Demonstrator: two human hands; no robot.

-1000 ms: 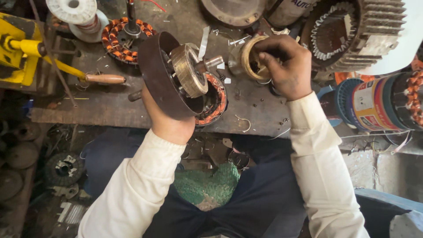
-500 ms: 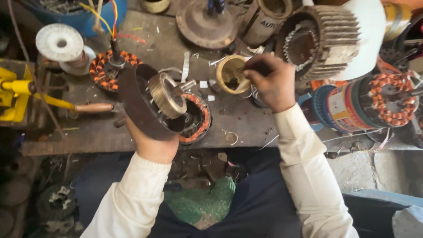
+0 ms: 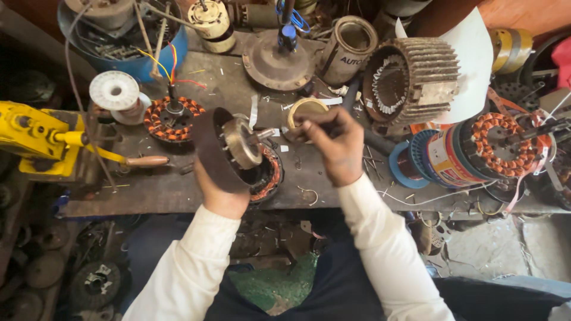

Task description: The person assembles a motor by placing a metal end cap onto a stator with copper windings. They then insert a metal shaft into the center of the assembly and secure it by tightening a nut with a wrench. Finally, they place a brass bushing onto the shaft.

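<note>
- Left hand point(image 3: 221, 193) grips dark round metal motor cover w/ brass-coloured rotor hub point(image 3: 229, 148), tilted, shaft pointing right, over near bench edge.
- Right hand point(image 3: 334, 142) pinched shut on small part; can't tell what.
- Gold metal ring point(image 3: 304, 113) touches fingertips, far-left.
- Little open room on grey worktable point(image 3: 166, 190).

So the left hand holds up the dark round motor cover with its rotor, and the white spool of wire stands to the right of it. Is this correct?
Not quite. The head view shows the left hand holding the dark motor cover, but the white spool stands to its left, near the yellow tool.
</note>
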